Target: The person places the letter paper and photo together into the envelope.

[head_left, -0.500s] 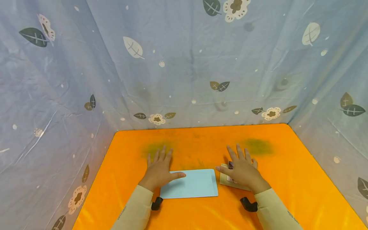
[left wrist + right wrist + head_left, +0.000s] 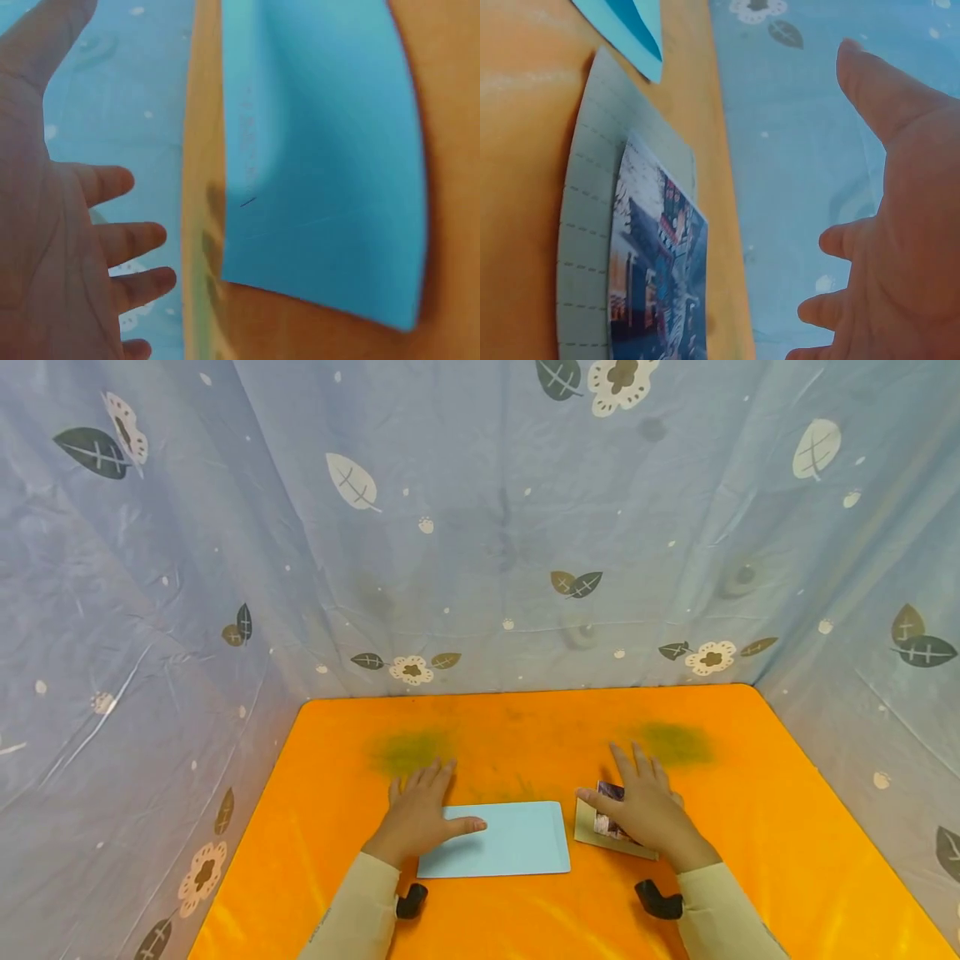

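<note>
A light blue envelope (image 2: 510, 843) lies flat on the orange table, its flap side to the right. Over its left end hovers my left hand (image 2: 416, 814), fingers spread and holding nothing; in the left wrist view a gap shows between the palm and the envelope (image 2: 330, 172). To the right lie a beige lined sheet of paper (image 2: 592, 835) and, on top of it, a small photo (image 2: 606, 827). My right hand (image 2: 652, 810) is above these two, fingers extended, partly hiding them. The right wrist view shows the photo (image 2: 660, 262) resting on the dashed-line sheet (image 2: 581, 247), apart from the hand.
The orange table (image 2: 517, 735) has two greenish smudges near its back. A blue patterned curtain (image 2: 480, 527) encloses the back and both sides. A black strap piece (image 2: 658, 900) hangs by the right wrist, and another (image 2: 411, 902) by the left.
My right hand has shifted slightly to the right, uncovering more of the photo and the sheet. The left fingertips have drawn back a little. The envelope stays in place.
</note>
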`<state>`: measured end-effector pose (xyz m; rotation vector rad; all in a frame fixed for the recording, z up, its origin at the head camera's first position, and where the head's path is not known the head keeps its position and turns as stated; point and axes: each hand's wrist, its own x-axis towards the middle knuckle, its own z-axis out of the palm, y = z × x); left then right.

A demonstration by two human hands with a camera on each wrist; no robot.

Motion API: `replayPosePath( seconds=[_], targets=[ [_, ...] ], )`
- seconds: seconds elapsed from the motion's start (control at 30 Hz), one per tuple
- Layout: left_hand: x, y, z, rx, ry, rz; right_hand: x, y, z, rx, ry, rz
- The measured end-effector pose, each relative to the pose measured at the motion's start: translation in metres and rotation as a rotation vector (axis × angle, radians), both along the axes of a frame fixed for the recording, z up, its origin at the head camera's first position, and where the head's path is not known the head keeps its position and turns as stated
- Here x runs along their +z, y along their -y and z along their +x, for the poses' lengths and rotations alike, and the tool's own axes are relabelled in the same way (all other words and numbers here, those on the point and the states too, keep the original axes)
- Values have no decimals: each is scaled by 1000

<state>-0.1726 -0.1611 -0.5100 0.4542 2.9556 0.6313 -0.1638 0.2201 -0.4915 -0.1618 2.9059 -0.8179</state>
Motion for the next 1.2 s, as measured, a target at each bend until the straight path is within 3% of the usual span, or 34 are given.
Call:
replayPosePath(
  seconds=[0.3,0.57,0.8,1.2],
  targets=[
    [-13,-1,7,-89,52,109,-5,-11,0,-16,26,-108],
    [-23,-1,15,-120,126,181,-10,-25,-1,-61,55,-199],
    [-27,1,19,-160,143,184,-13,-36,0,-124,41,-239],
    [-34,5,20,-162,208,259,-19,-54,8,-263,149,-380]
  ],
)
